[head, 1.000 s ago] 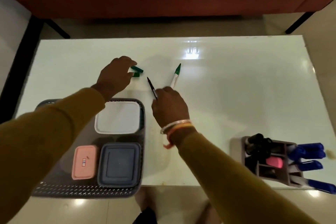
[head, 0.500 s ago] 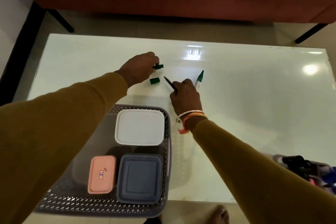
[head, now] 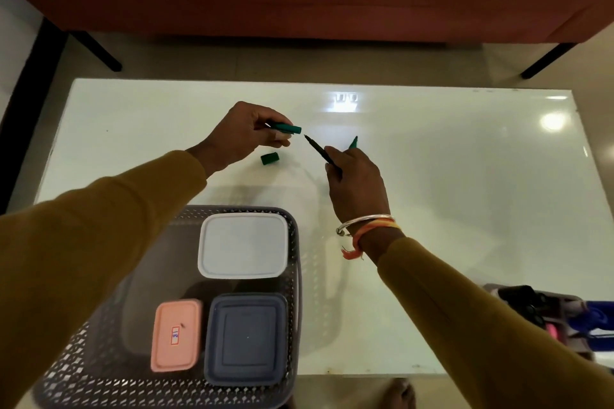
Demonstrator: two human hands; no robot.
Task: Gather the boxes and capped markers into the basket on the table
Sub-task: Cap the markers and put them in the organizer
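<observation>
Head view: the left hand (head: 244,136) has lifted one green cap (head: 288,128) off the table (head: 465,176) and pinches it in curled fingers (head: 280,142) just beside the tip of the dark marker (head: 319,151), which the right hand (head: 357,183) grips together with a green marker (head: 354,142), so capping is judged next, while the second cap (head: 269,158) lies on the table and three boxes (head: 243,244) sit in the basket (head: 296,242).

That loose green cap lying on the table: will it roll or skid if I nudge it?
Likely: the loose green cap looks like a short cylinder on its side, so it may roll. The table is glossy, so it could skid too. Small, so probably light.
</observation>
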